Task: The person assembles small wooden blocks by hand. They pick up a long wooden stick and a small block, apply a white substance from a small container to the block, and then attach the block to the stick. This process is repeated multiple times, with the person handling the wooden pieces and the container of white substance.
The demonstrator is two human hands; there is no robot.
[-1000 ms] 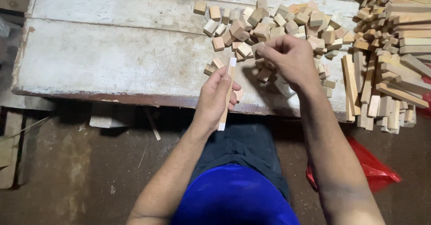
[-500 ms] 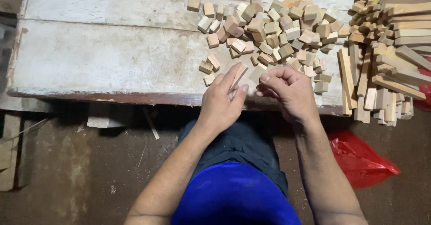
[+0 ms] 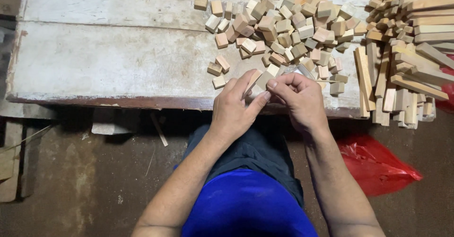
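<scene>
- Worn whitewashed plank bench (image 3: 104, 57) fills the far half of view; dirt floor (image 3: 71, 180) near, w/ wood scraps at far left.
- Left hand (image 3: 234, 109) at the bench's near edge, fingers curled round a thin wooden stick (image 3: 254, 79); the stick pokes up btwn thumb and forefinger, tilted to the right.
- Right hand (image 3: 300, 100) just beside the left, fingertips pinched together, touching left thumb tip; looks to nip the stick's end or a small block there, can't tell which.
- Pile of small wooden blocks (image 3: 288, 29) spread on the bench just beyond both hands; a few strays (image 3: 218, 69) sit left of the pile, apart from it.
- Heap of longer wooden sticks (image 3: 406, 52) at the right end of the bench, criss-crossed, some hanging over the near edge.
- Red plastic bag (image 3: 373, 163) on the floor, near right, beside the right forearm.
- Person seated, blue shirt (image 3: 246, 204), dark trousers (image 3: 255, 147) under the hands.
</scene>
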